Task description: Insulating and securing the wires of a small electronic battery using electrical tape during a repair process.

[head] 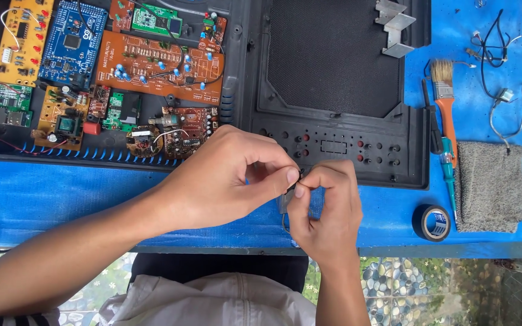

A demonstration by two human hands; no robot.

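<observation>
Circuit boards, orange, blue and green, crowd the far left corner of the blue worktop. A black plastic panel lies beside them. Toward the right edge sit a paintbrush, a screwdriver, a grey cloth and a tape roll.

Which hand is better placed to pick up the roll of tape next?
Right, probably. The right hand sits nearer the roll of tape; the left hand is farther away. Both pinch a small part, so one must let go.

Bright, even daylight; soft shadows; sharp focus; slight bending at edges.
</observation>
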